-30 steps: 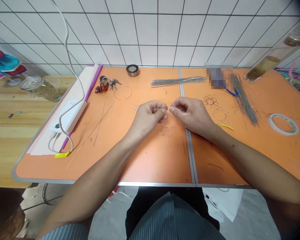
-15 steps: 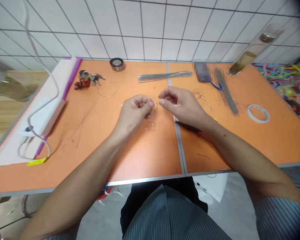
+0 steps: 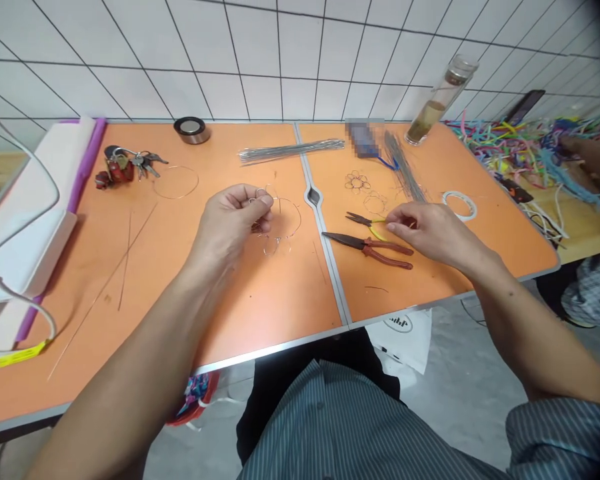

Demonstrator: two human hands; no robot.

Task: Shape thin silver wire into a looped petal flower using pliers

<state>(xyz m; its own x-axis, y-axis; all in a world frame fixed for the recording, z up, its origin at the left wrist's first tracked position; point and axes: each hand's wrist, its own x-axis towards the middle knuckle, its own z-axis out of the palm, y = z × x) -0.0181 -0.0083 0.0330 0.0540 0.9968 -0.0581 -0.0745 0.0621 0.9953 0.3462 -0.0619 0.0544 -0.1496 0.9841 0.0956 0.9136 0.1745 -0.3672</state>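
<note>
Right hand [image 3: 433, 233] off the wire and out over the right half of the table, the two hands now well apart. On the far left, a bunch of keys with a padlock [image 3: 121, 168] on the orange folding table [image 3: 260, 313], a loose wire ring [image 3: 175, 182] just to its right, and two thin straight wires [image 3: 127, 260] lying below. Next, the left hand [image 3: 230, 220], closed, fingertips pinching the top of a thin wire flower [image 3: 286, 220], its loops hanging just above the tabletop, near the table's centre seam.

Flower probably very light and springy, stiff enough to keep its shape but easily bent out of true. Safest hold likely at a twisted joint, as in that pinch, not across an open petal loop.

Beyond it, a bundle of straight wires [image 3: 290, 151] at the back. Further right, yellow-handled cutters [image 3: 365, 221] just beside the open right fingers [image 3: 393, 227], apparently not held, and red-handled pliers [image 3: 370, 248] alongside. Past these, a smaller finished wire flower [image 3: 357, 181] and a tape roll [image 3: 459, 205]. At the far right, a co-worker's hand [image 3: 587, 157] beside a heap of coloured pipe cleaners [image 3: 510, 140].
</note>
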